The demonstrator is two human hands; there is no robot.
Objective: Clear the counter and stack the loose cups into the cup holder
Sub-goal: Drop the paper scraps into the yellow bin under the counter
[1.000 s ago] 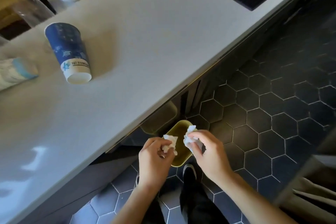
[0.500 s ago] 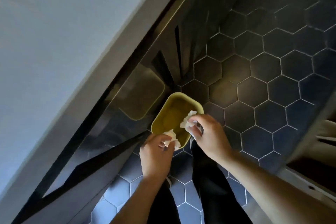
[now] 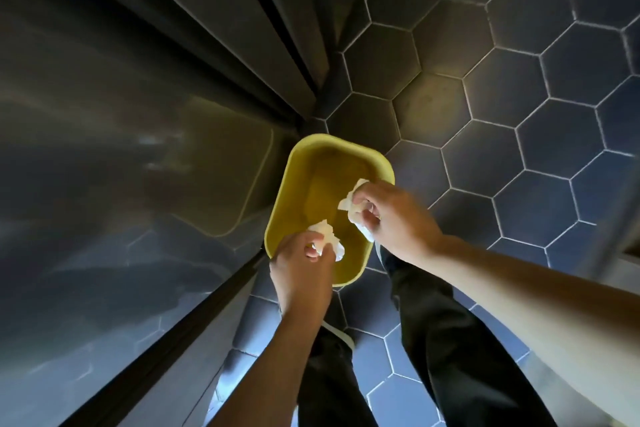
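A yellow bin (image 3: 304,163) stands on the floor against the dark cabinet front. Both of my hands hover over its open top. My left hand (image 3: 301,274) pinches a crumpled white tissue (image 3: 327,236) above the bin's near edge. My right hand (image 3: 398,218) grips a second crumpled white tissue (image 3: 353,208) above the bin's right side. The inside of the bin looks bare. The counter and the cups are out of view.
Glossy dark cabinet doors (image 3: 121,166) fill the left and mirror the bin. Dark hexagon floor tiles (image 3: 519,97) spread to the right. My legs in dark trousers (image 3: 450,340) and a shoe (image 3: 341,334) stand just behind the bin.
My view has dropped from the counter with its blue cup down to the floor. Both hands have lowered with their tissues and now sit over the bin's opening.
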